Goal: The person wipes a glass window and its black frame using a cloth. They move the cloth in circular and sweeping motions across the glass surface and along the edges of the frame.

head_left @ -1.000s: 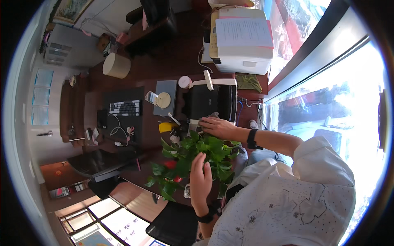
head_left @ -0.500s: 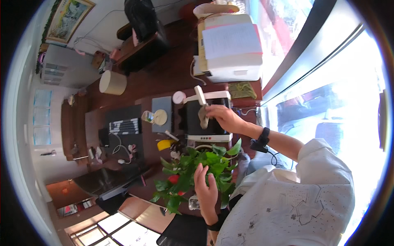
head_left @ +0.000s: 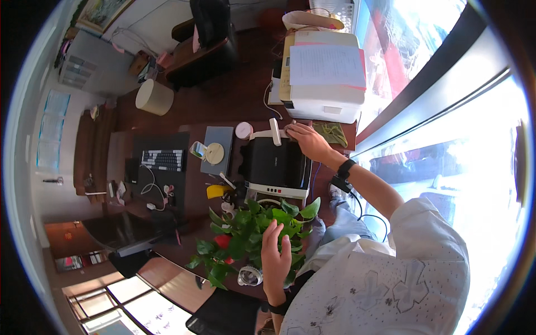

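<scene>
From where I stand: small marking on one black-lidded scanner (head_left: pixel 273 162); print on the papers (head_left: pixel 325 66) illegible. Right hand (head_left: pixel 308 143), fingers closed on one mostly hidden grey cloth (head_left: pixel 289 128), at the scanner's edge nearest one white printer (head_left: pixel 326 101), narrow desk strip between. Left hand (head_left: pixel 274 259), fingers extended, loose, overlaps one leafy plant (head_left: pixel 259 226), contact unclear

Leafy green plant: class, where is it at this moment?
In the head view, the leafy green plant is low, slightly left of centre, below the black-and-white device and partly hidden by the left hand.
</scene>
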### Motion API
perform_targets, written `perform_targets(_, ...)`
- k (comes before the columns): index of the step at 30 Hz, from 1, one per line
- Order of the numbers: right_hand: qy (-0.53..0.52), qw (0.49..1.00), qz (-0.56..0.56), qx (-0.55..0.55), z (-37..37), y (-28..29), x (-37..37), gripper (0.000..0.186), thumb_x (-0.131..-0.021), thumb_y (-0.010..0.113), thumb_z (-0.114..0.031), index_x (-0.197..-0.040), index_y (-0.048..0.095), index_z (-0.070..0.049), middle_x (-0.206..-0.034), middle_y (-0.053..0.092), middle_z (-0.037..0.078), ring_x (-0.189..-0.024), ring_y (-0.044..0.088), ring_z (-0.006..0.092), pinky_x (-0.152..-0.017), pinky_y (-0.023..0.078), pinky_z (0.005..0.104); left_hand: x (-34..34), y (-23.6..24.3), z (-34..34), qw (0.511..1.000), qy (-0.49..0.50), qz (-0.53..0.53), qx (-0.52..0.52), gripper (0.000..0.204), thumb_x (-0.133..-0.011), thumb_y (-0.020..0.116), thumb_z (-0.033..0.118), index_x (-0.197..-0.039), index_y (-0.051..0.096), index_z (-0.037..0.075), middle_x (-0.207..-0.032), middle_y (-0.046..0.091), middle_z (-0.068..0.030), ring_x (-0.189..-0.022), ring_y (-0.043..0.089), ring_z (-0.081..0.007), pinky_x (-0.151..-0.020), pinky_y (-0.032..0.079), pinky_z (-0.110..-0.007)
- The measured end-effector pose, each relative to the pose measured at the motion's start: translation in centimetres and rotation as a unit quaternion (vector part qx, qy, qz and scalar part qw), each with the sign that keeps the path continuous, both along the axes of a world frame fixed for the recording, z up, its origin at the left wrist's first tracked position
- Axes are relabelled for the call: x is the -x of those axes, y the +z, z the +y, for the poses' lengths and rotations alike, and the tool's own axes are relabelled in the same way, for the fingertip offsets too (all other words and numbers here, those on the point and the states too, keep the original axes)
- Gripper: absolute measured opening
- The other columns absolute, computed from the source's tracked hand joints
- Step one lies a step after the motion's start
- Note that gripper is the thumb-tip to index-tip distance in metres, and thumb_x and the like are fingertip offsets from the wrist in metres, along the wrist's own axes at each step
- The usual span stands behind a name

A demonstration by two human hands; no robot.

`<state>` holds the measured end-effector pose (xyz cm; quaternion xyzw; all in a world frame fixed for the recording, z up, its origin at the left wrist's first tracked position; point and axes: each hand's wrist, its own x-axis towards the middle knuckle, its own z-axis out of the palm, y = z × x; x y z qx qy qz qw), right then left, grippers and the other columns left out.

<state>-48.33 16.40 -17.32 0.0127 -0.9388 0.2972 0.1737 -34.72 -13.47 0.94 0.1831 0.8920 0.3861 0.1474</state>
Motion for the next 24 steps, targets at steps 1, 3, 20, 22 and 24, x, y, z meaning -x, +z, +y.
perform_targets(1,0.003,1.0,-0.001,0.0,0.4,0.0,-0.6,0.046,-0.087,0.052,0.002,-0.133,0.055,-0.003,-0.141,0.052,0.014,-0.134,0.045,0.0333,-0.114,0.036,0.0421,0.0,-0.1,-0.2,0.999,0.005,-0.017,-0.028,0.033,-0.099,0.053,0.018,-0.125,0.059,-0.001,-0.137,0.054,-0.0202,-0.126,0.053,-0.0354,-0.103,0.045,-0.043)
perform_targets(3,0.006,0.999,-0.004,0.031,0.6,0.1,-1.5,0.045,-0.089,0.051,0.001,-0.133,0.056,-0.003,-0.142,0.051,0.015,-0.135,0.044,0.0342,-0.114,0.036,0.0415,0.0,-0.5,-0.8,0.997,0.015,-0.035,-0.063,0.032,-0.097,0.056,0.015,-0.124,0.059,-0.002,-0.136,0.055,-0.0211,-0.125,0.054,-0.0357,-0.103,0.044,-0.042)
perform_targets(20,-0.336,0.77,-0.077,0.537,-9.0,-3.9,-8.6,0.043,-0.093,0.044,-0.008,-0.135,0.055,-0.004,-0.131,0.06,0.022,-0.122,0.059,0.0305,-0.1,0.045,0.0351,9.1,-8.0,8.8,0.966,-0.227,-0.023,0.119,0.058,-0.097,0.055,0.027,-0.145,0.037,0.0,-0.154,0.032,-0.0217,-0.139,0.036,-0.0388,-0.113,0.035,-0.045)
perform_targets(22,-0.331,0.76,-0.114,0.547,-9.8,-4.3,-10.3,0.045,-0.091,0.046,-0.011,-0.135,0.056,-0.006,-0.123,0.064,0.024,-0.116,0.062,0.0352,-0.097,0.048,0.0381,9.0,-9.9,9.4,0.956,-0.253,-0.024,0.148,0.06,-0.097,0.056,0.027,-0.145,0.036,0.0,-0.155,0.031,-0.0214,-0.14,0.036,-0.0388,-0.113,0.035,-0.045)
perform_targets(24,-0.328,0.767,-0.131,0.536,-10.7,-5.1,-11.7,0.044,-0.09,0.048,-0.013,-0.133,0.057,-0.007,-0.113,0.066,0.023,-0.106,0.065,0.034,-0.091,0.05,0.0381,8.3,-11.3,9.6,0.938,-0.282,-0.031,0.202,0.068,-0.094,0.06,0.028,-0.149,0.031,0.0,-0.157,0.024,-0.0245,-0.14,0.033,-0.042,-0.113,0.035,-0.047)
